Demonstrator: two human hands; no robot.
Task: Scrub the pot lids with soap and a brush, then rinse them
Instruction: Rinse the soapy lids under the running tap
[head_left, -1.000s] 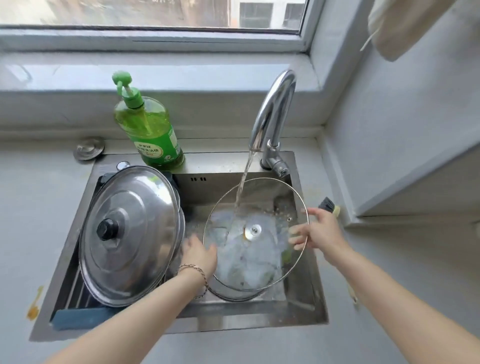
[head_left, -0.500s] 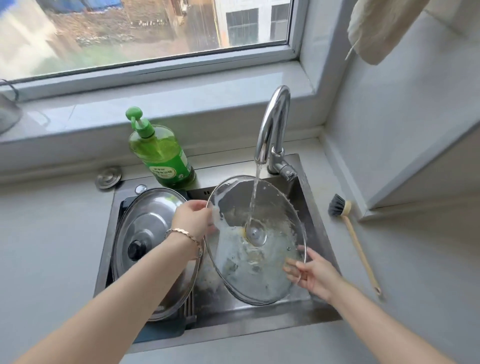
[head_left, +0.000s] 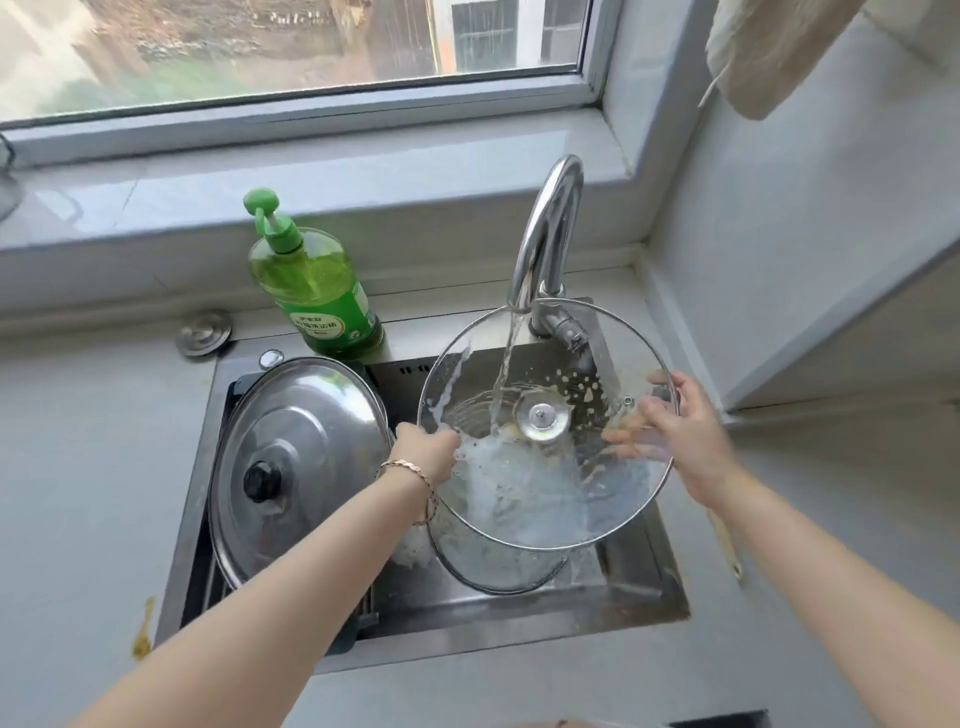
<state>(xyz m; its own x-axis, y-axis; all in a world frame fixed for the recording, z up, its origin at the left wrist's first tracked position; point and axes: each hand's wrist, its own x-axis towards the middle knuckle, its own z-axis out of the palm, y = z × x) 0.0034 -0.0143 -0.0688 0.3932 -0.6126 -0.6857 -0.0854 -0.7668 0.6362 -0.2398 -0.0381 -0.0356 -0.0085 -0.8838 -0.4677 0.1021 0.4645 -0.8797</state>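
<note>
Under the tap (head_left: 545, 234), my left hand (head_left: 426, 452) clamps the glass lid (head_left: 550, 509), fingertips lost in foam (head_left: 498, 478); right hand (head_left: 685, 441) pinches it, fingers blurred.

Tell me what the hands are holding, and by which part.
Both hold the glass lid by its rim: the left hand grips the left edge, the right hand the right edge, its fingers behind the glass.

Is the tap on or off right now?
On. A stream of water falls from the tap onto the glass lid, which the left hand and right hand hold over the sink.
</note>
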